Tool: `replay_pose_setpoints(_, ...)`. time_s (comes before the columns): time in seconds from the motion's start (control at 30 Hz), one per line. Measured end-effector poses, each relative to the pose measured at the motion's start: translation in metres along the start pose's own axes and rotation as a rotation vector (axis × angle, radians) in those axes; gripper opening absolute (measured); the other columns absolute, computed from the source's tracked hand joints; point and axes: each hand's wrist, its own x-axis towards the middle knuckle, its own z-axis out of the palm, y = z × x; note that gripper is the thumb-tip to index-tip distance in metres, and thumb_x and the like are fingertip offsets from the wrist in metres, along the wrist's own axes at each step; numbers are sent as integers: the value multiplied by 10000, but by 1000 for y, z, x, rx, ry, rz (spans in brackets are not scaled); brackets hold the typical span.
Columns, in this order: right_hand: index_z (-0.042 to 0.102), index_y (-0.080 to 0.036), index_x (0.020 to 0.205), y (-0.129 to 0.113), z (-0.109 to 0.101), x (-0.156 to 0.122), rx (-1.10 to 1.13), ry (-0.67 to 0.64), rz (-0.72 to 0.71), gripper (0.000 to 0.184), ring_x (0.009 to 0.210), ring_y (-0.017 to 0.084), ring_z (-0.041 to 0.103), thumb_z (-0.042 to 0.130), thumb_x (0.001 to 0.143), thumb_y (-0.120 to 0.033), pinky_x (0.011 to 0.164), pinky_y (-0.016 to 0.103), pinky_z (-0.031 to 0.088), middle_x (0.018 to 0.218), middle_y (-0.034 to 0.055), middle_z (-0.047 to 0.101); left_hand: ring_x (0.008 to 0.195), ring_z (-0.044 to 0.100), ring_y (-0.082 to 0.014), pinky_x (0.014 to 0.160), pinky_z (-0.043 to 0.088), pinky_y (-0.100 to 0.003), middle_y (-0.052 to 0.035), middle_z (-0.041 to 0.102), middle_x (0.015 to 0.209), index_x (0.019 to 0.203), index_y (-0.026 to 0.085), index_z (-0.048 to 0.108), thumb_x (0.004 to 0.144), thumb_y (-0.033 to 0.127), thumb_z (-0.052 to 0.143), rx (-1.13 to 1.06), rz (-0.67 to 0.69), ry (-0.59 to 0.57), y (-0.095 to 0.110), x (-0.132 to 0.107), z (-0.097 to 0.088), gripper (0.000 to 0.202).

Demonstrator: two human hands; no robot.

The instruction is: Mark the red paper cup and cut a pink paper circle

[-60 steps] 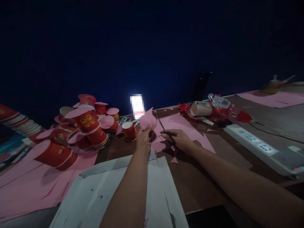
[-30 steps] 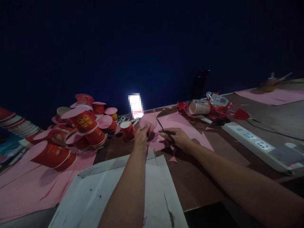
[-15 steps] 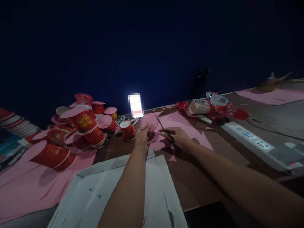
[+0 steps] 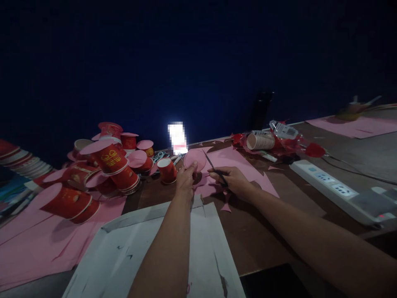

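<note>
My left hand (image 4: pixel 185 182) pinches a round pink paper disc (image 4: pixel 194 159) and holds it upright above the table. My right hand (image 4: pixel 234 181) grips dark scissors (image 4: pixel 213 167), whose blades point up and left and touch the disc's right edge. Beneath both hands lie a larger pink paper sheet (image 4: pixel 238 163) and small pink offcuts (image 4: pixel 227 207). A single red paper cup (image 4: pixel 167 170) stands just left of my left hand.
A heap of red paper cups (image 4: pixel 105 165) capped with pink discs fills the left. Pink sheets (image 4: pixel 27 244) and a white board (image 4: pixel 149 252) lie near me. A stack of cups on its side (image 4: pixel 263 141), a power strip (image 4: pixel 338 188) and a bright screen (image 4: pixel 177 138) sit further back.
The pointed paper corner on top of the disc is gone, leaving a round outline. My left hand has turned the disc slightly against the scissor blades; both hands stay in place.
</note>
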Motion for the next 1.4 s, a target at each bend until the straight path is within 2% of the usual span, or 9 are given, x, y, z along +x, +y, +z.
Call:
replay_pose_setpoints(0.83,716,-140,1004,1,2,0,44,-3,14,478,517,62,472,767,652,-460,447,195,397,662,-5,609,423,429,-46,428,327,-178,51,512,528,716,147,599,473,370,827,-42,-6,39,4,-2,1,401)
replay_pose_setpoints(1.4,709,-116,1045,1,1,2,39,-43,31,541,516,64,467,767,632,-462,466,208,400,648,-10,597,460,464,-44,463,359,-175,54,524,572,720,142,574,460,339,831,-126,-24,88,2,3,0,415)
